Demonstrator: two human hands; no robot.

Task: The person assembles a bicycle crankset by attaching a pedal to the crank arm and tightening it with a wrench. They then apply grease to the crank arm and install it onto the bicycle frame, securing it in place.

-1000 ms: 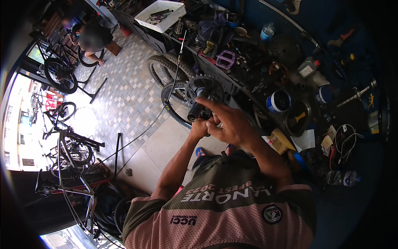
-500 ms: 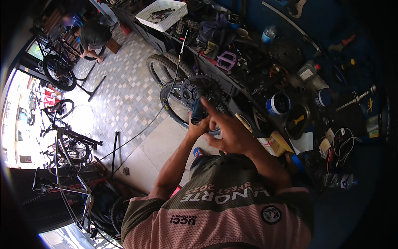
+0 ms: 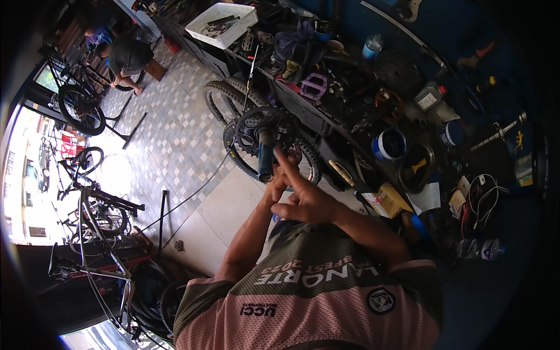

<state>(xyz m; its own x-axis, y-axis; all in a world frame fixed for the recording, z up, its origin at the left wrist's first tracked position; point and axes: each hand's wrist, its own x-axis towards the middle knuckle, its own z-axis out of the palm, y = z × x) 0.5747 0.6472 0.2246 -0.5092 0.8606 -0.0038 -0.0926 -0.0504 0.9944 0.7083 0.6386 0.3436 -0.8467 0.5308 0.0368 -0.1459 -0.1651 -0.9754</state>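
Observation:
A crankset [image 3: 252, 123] with dark toothed chainrings is held up in front of me. A dark, bluish cylinder [image 3: 265, 158] stands out from its middle toward me. My left hand [image 3: 276, 188] grips it from below, close to the cylinder's near end, with most of its fingers hidden behind my other hand. Beside the cylinder is my right hand [image 3: 303, 198], its index finger stretched along the right side and the other fingers loosely bent. That fingertip is very near the cylinder; whether it touches I cannot tell.
Bicycle wheels [image 3: 222, 97] stand beyond the crankset, against a cluttered workbench to the right. On the bench are a white basket [image 3: 224, 42], a purple pedal [image 3: 314, 86] and a blue-white tub [image 3: 389, 144]. Bicycles stand at the left; a person [image 3: 129, 55] crouches far left.
The crankset and its cylinder have shifted left, with the cylinder now more upright in view. My right hand has moved down and left, its other fingers more bent.

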